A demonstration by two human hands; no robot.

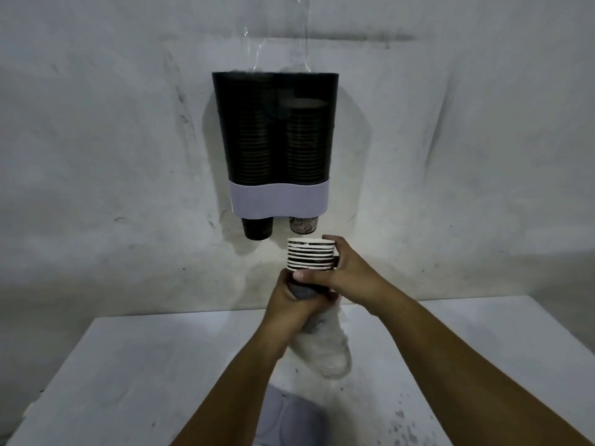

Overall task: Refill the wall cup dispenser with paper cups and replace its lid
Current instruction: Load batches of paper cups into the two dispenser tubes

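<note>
Dispenser (277, 136) on wall, both tubes loaded, top open; lid (289, 420) lies on table (128, 365). Below it we hold the cups (310, 255): right hand (347, 272) wraps the stack, left hand (286, 300) grips the plastic sleeve (325, 342). Light, crushable paper; we'd hold the sides gently, near the rims.
</note>
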